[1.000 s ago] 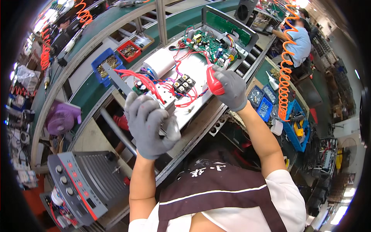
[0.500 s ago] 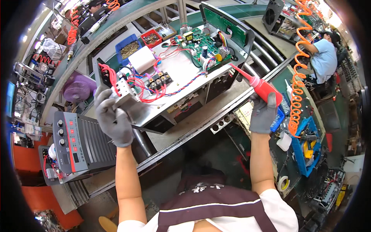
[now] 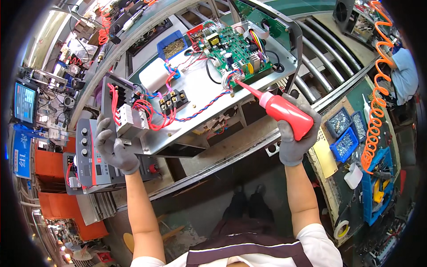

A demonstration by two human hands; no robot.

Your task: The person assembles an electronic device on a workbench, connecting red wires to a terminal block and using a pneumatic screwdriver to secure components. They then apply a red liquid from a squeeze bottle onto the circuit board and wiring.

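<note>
In front of me an open metal machine chassis [image 3: 213, 106] lies tilted on the conveyor. It carries a green circuit board [image 3: 238, 49], a white cylinder [image 3: 153, 74], a black terminal block [image 3: 172, 101], a pale breaker-like block [image 3: 132, 119] and red wires. My right hand [image 3: 299, 133], in a grey glove, is wrapped round a red squeeze bottle [image 3: 289, 116]. The bottle's thin nozzle points left, its tip at the wire connectors along the board's near edge. My gloved left hand [image 3: 114, 149] grips the chassis's near left corner with bent fingers, just below the pale block.
A finished machine with knobs [image 3: 91, 153] stands at left. Behind the chassis are a blue bin of small parts [image 3: 172, 44] and a red bin. Metal rollers [image 3: 329, 60] run to the right. An orange coiled hose [image 3: 378, 107] hangs over the right bench, above screw trays [image 3: 344, 144] and a blue toolbox [image 3: 378, 187].
The red bottle has moved left and down, bringing its nozzle to the connectors on the board. My left hand has slid from beside the pale block down to the chassis corner. The view has shifted.
</note>
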